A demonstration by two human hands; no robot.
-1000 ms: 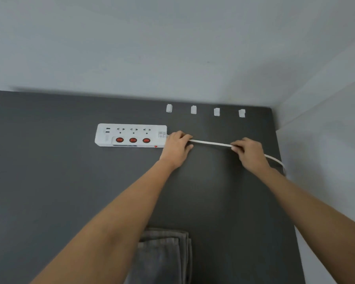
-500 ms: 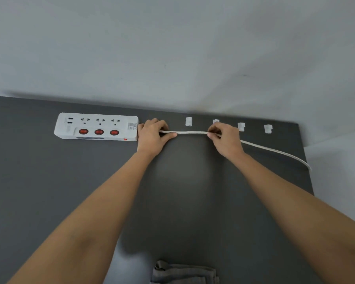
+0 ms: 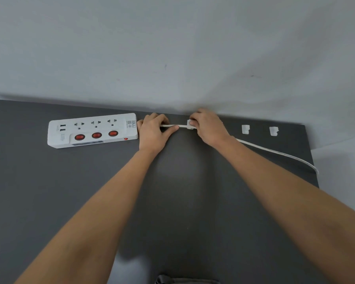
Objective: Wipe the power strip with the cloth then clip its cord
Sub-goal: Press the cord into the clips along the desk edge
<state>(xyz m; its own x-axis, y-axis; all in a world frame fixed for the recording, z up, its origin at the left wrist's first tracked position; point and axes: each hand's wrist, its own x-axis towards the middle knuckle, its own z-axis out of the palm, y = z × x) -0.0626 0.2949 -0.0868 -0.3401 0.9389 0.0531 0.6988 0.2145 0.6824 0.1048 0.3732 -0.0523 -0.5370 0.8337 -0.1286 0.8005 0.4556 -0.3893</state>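
While both forearms reach across the dark table (image 3: 49, 201), the white strip (image 3: 92, 130) lies flat near the far edge by the wall (image 3: 172, 48), at the left, its three red switches facing up. The left hand (image 3: 154, 133) rests just beside the strip's right end, touching or nearly touching it, with thumb and fingers pinched closed on the flat white cord (image 3: 170, 126) where it leaves the strip. A short taut span of cord runs rightward to the first clip (image 3: 190, 125), a small white piece on the table near the wall. The right hand (image 3: 208, 128) covers that clip from the right, fingers curled down and closed over cord and clip together; whether the cord sits inside the clip cannot be told. Beyond the right wrist the cord reappears, crosses the table loosely and drops over the right edge. Two more clips (image 3: 245, 129) stand bare further right, well apart from the cord. A grey cloth (image 3: 184, 280) lies at the near edge, barely in view, touched by neither hand.
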